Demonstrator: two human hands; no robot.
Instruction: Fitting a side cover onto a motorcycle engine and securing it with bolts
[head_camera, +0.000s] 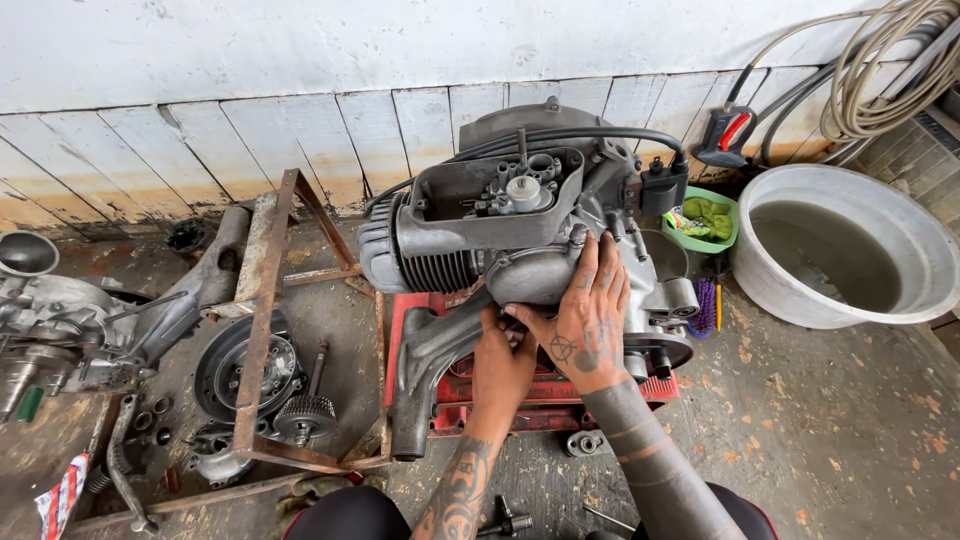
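Note:
A grey scooter engine sits on a red stand on the concrete floor, its open carburettor box on top. My right hand lies flat, fingers spread, against the engine's side casing. My left hand is just below it, fingers curled under the casing at the swing arm; what the fingers grip is hidden.
A rusty metal frame lies at left over a flywheel and a gear shaft. Another engine casing sits far left. A water-filled metal basin, a green bowl, hoses and a purple brush are at right.

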